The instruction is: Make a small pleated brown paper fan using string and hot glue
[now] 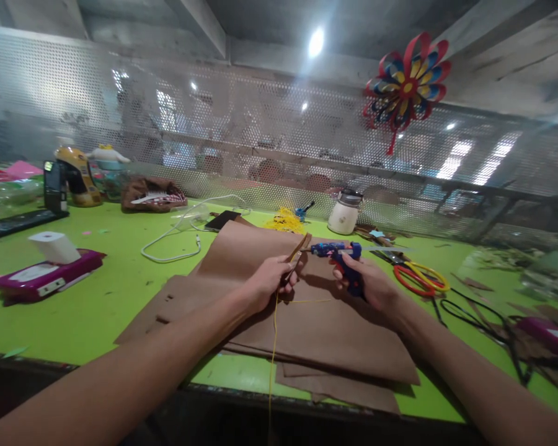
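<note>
My right hand (365, 279) is wrapped round the handle of a blue hot glue gun (337, 249), a clear glue stick poking out of its back end. The gun's nozzle points left and meets, or nearly meets, a folded strip of brown paper (299, 248). That strip is pinched in my left hand (274, 279). A thin yellow string (274, 334) hangs from below my left fingers past the table edge. Under both hands lie large sheets of brown paper (335, 347), partly stacked.
Scissors with red and yellow handles (421, 279) and a black cord (481, 322) lie right. Behind the paper are yellow shreds (286, 220), a white jar (345, 214) and a dark phone (222, 220). A white cable (167, 257) and a purple power strip (51, 275) are left.
</note>
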A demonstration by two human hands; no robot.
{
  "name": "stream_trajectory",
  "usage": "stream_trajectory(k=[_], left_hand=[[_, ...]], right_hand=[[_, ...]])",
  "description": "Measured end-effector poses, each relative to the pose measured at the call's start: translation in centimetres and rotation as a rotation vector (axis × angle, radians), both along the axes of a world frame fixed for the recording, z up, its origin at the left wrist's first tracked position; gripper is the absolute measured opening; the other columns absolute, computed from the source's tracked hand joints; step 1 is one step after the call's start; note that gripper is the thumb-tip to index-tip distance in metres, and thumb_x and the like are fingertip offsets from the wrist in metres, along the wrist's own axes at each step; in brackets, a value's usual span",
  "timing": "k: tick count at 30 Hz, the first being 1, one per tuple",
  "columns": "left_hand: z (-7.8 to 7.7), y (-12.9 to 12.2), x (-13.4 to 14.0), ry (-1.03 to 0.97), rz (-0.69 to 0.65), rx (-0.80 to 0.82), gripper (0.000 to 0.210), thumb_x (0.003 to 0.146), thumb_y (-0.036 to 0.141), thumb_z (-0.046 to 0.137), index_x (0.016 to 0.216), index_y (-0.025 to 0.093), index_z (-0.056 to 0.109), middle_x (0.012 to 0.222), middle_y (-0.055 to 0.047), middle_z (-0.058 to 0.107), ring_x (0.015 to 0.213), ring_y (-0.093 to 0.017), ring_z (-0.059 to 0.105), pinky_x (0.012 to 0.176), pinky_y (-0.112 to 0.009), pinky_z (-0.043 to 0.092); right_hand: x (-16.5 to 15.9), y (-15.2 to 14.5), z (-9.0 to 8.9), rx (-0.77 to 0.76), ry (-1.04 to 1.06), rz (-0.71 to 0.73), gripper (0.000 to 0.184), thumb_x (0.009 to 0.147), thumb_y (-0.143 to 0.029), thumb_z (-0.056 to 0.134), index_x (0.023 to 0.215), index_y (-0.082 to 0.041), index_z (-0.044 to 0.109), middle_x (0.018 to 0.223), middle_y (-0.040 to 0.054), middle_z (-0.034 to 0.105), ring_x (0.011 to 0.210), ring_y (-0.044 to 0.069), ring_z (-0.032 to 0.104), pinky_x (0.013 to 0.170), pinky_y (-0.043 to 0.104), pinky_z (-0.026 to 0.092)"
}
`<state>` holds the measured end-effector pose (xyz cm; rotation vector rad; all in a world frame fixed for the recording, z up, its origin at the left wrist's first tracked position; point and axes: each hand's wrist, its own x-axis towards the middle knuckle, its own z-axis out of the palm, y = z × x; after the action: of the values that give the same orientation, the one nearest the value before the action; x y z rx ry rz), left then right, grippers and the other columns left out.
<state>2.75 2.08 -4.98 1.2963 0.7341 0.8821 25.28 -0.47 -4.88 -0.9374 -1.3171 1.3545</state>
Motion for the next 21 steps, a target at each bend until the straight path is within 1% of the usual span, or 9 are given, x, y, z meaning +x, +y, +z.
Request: stream_trajectory(k=[3,8,13,18,21], left_hand=[[-0.2,0.1,-0.1,-0.019,-0.015,-0.01,0.015,0.081,0.022,0.047,0.088,0.011,0.055,0.052,0.003,0.048,0.038,-0.005,0.035,0.039,-0.017,0.022],[-0.2,0.4,-0.1,-0.035,-0.022,-0.021,0.017,0.08,0.021,0.048,0.09,0.01,0.056,0.051,0.003,0.047,0.037,-0.005,0.035,0.038,-0.017,0.022],[-0.1,0.3,-0.1,-0.047,-0.008,-0.04,0.015,0.079,0.02,0.047,0.089,0.011,0.054,0.053,0.003,0.046,0.037,-0.004,0.034,0.037,-0.017,0.021],[-0.3,0.7,-0.1,-0.06,-0.006,-0.039,0.018,0.079,0.025,0.052,0.091,0.011,0.054,0.055,0.003,0.047,0.038,-0.005,0.035,0.037,-0.017,0.022],[-0.4,1.0,-0.2,-0.085,0.035,-0.068,0.019,0.08,0.024,0.051,0.093,0.011,0.053,0.056,0.003,0.048,0.038,-0.004,0.035,0.038,-0.016,0.023]], right_hand=[[0.0,-0.2,0.1,-0.021,-0.042,0.033,0.027,0.083,-0.041,0.057,0.089,-0.015,0.061,0.064,0.0002,0.055,0.051,0.009,0.048,0.052,0.025,0.042],[-0.1,-0.1,0.3,-0.004,-0.083,0.059,0.028,0.082,-0.042,0.058,0.087,-0.014,0.06,0.064,0.0006,0.057,0.049,0.008,0.047,0.049,0.023,0.039],[-0.3,0.3,0.4,0.055,-0.079,-0.021,0.032,0.08,-0.045,0.058,0.087,-0.014,0.059,0.064,0.0001,0.056,0.048,0.008,0.048,0.047,0.022,0.037],[-0.1,0.5,0.6,0.087,-0.043,-0.044,0.034,0.08,-0.047,0.058,0.088,-0.014,0.06,0.062,-0.0005,0.056,0.048,0.009,0.048,0.051,0.023,0.041],[0.9,0.9,0.9,0.102,-0.015,-0.112,0.037,0.077,-0.049,0.06,0.089,-0.015,0.061,0.065,-0.0002,0.057,0.049,0.008,0.048,0.053,0.024,0.043]])
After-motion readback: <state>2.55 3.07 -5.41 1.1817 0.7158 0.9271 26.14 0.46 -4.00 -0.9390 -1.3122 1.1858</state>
